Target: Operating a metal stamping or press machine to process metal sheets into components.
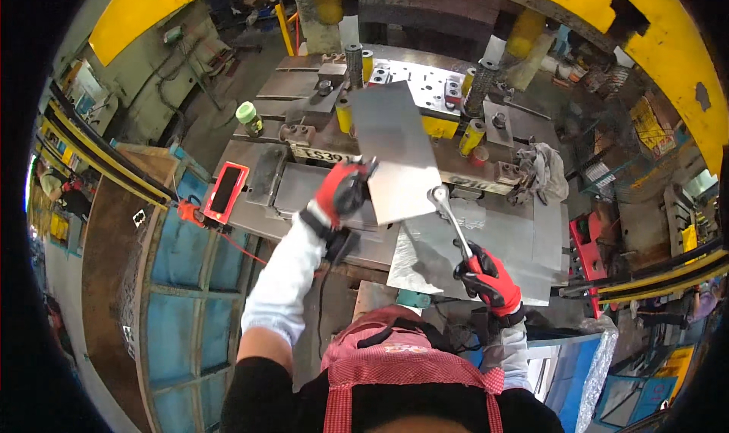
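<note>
A flat rectangular metal sheet [396,148] is held up, tilted, over the front of the press die. My left hand [343,191], in a red and black glove, is closed on the sheet's left edge. In my right hand [490,279], gloved alike, is a hand tool [456,224] with a metal shaft, a round head and a red handle. Its head meets or overlaps the sheet's lower right edge; whether it touches cannot be made out. Behind the sheet lies the die's perforated plate [414,80], partly hidden, with yellow-collared guide posts [354,67] beside it.
More metal sheets [505,247] lie at the front right of the bench. A red-framed device [226,193] and a green-capped bottle [248,118] are at left. A crumpled grey rag [544,173] lies at right. Yellow press framing [676,76] arches overhead.
</note>
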`<state>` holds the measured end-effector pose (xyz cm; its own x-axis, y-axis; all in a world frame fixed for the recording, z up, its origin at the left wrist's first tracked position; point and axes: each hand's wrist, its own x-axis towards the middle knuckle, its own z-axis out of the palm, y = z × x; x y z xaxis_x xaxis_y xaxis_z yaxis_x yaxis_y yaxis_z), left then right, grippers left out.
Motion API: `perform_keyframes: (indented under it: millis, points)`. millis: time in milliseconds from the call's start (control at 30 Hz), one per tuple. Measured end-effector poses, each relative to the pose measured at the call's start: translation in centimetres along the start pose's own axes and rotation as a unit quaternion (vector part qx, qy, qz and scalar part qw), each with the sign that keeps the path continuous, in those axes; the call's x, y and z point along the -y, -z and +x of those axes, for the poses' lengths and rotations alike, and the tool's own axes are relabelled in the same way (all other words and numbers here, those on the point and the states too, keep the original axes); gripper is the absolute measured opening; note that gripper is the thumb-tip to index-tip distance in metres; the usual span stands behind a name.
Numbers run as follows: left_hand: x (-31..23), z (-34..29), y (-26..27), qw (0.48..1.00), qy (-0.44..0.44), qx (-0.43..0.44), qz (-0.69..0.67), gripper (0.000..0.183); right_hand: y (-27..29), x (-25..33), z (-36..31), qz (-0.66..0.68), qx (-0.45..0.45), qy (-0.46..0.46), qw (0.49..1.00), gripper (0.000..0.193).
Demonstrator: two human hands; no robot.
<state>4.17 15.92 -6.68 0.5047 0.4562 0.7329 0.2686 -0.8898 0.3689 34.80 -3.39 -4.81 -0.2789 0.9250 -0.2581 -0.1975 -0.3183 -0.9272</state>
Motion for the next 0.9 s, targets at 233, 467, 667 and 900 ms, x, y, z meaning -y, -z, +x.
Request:
perform_keyframes:
  millis: [233,467,667,900]
  points:
    - [14.3,5.5,-4.3,0.888,0.311,0.038,-0.336,0.021,-1.5,1.9,5.1,0.048,0.008,0.034,0.998,0.053]
    - [4.9,4.7,-4.5,0.578,0.358,-0.078,-0.729,0.031,1.8,1.7,8.1,0.043,-0.030,0.027,0.998,0.042]
    - [0.2,2.7,-6.8,0.520,0.380,-0.152,-0.750,0.028,1.5,2.5,7.9,0.063,-0.001,0.025,0.998,0.043]
    - [0.9,4.0,-8.4,0.541,0.425,-0.215,-0.693,0.029,1.6,-0.1,7.5,0.055,-0.063,0.051,0.995,0.032]
